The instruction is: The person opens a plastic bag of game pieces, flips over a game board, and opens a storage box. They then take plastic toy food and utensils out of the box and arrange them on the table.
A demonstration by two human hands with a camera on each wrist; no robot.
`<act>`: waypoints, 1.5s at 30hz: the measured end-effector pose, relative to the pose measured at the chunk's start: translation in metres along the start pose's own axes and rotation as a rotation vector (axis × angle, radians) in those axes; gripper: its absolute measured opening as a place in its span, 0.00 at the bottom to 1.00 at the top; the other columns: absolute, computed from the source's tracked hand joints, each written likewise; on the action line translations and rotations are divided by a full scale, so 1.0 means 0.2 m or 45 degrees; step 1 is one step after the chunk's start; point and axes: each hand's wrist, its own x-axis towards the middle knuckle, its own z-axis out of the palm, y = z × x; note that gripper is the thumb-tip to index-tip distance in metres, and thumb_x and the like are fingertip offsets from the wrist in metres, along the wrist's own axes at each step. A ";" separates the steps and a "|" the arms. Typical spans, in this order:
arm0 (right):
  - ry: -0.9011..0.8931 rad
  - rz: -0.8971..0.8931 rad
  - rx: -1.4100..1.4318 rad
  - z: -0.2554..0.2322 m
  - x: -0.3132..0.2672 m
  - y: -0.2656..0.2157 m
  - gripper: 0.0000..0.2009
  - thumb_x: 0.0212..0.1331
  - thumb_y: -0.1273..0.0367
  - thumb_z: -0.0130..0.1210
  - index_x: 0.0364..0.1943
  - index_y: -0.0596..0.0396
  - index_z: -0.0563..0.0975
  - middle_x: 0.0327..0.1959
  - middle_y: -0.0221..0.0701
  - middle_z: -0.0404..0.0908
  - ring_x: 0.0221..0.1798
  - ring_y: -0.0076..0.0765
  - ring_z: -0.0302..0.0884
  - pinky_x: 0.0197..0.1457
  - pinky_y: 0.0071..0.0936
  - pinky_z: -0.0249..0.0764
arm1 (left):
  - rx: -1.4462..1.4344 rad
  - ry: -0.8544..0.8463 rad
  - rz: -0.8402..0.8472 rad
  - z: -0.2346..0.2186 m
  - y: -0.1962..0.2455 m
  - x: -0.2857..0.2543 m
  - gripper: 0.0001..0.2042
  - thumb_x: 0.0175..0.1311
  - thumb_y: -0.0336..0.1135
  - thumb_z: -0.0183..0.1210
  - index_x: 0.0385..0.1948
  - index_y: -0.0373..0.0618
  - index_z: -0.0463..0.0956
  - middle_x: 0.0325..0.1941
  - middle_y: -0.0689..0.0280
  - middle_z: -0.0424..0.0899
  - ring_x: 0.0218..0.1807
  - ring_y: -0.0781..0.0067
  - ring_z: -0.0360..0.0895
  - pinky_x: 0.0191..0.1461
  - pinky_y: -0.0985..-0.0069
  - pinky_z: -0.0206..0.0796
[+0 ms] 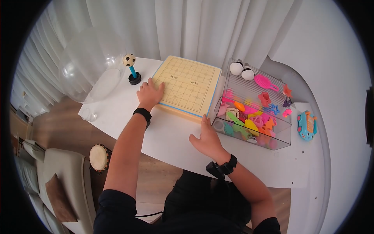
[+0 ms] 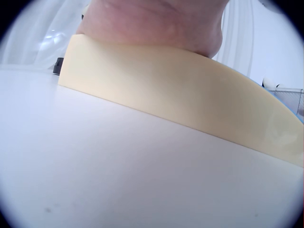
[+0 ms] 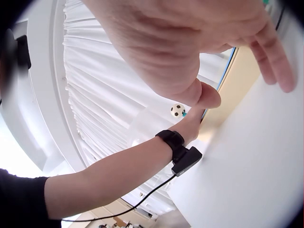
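Observation:
A thick cream board box (image 1: 186,85) with a printed grid and a blue edge lies on the white table. In the head view the left hand (image 1: 150,94) rests on its left side, fingers spread over the top; the left wrist view shows that hand (image 2: 152,23) against the box's upper edge, above its plain side wall (image 2: 166,90). The right hand (image 1: 208,139) is at the near right corner, its fingertips by the side wall. Seen from the right wrist, the hand (image 3: 190,42) has its fingers extended beside the box (image 3: 237,78); whether they touch it, I cannot tell.
A clear bin (image 1: 278,145) of colourful toys stands right of the box, a blue toy phone (image 1: 307,125) beyond it. At the left are a football-topped stand (image 1: 134,78), a large clear balloon (image 1: 91,64) and a small clear cup (image 1: 89,114). A drum (image 1: 99,157) stands below the table.

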 end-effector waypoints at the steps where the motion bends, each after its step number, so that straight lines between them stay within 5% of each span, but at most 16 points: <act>1: -0.033 0.032 0.000 -0.01 0.00 -0.02 0.46 0.52 0.58 0.54 0.67 0.75 0.43 0.66 0.73 0.45 0.67 0.68 0.56 0.66 0.39 0.62 | 0.001 -0.010 -0.001 0.00 0.00 0.00 0.38 0.61 0.63 0.42 0.65 0.40 0.59 0.57 0.51 0.72 0.60 0.54 0.68 0.61 0.58 0.58; 9: -0.041 -0.033 -0.169 -0.02 -0.01 -0.01 0.46 0.50 0.59 0.53 0.67 0.74 0.44 0.66 0.72 0.46 0.63 0.67 0.63 0.63 0.38 0.67 | -0.009 -0.024 -0.013 0.00 -0.02 0.00 0.38 0.60 0.64 0.43 0.64 0.41 0.59 0.56 0.50 0.72 0.60 0.53 0.68 0.60 0.57 0.57; 12: -0.068 -0.007 -0.094 -0.05 -0.03 -0.04 0.44 0.51 0.60 0.54 0.66 0.76 0.46 0.66 0.70 0.50 0.70 0.60 0.55 0.69 0.32 0.58 | -0.022 -0.048 0.006 -0.01 -0.04 -0.01 0.38 0.60 0.64 0.43 0.63 0.41 0.60 0.55 0.50 0.72 0.59 0.54 0.69 0.59 0.58 0.58; 18: -0.121 -0.023 -0.120 -0.08 -0.03 -0.03 0.42 0.51 0.60 0.54 0.66 0.74 0.51 0.65 0.68 0.54 0.67 0.57 0.62 0.67 0.31 0.62 | -0.004 -0.005 0.024 0.00 -0.06 -0.01 0.37 0.61 0.64 0.43 0.62 0.41 0.62 0.53 0.50 0.73 0.57 0.54 0.71 0.57 0.59 0.59; 20: -0.083 -0.120 -0.175 -0.07 -0.02 0.00 0.43 0.49 0.58 0.52 0.66 0.75 0.51 0.63 0.71 0.54 0.55 0.60 0.74 0.58 0.35 0.70 | 0.005 -0.002 0.027 0.00 -0.07 0.00 0.37 0.61 0.64 0.43 0.62 0.41 0.61 0.53 0.50 0.73 0.56 0.54 0.71 0.57 0.59 0.59; 45: -0.081 -0.098 -0.185 -0.08 -0.01 -0.01 0.43 0.47 0.59 0.52 0.65 0.74 0.53 0.63 0.69 0.56 0.54 0.58 0.74 0.58 0.35 0.71 | -0.006 0.026 -0.005 0.00 -0.05 -0.01 0.36 0.60 0.63 0.44 0.60 0.41 0.63 0.52 0.53 0.74 0.57 0.57 0.71 0.57 0.60 0.59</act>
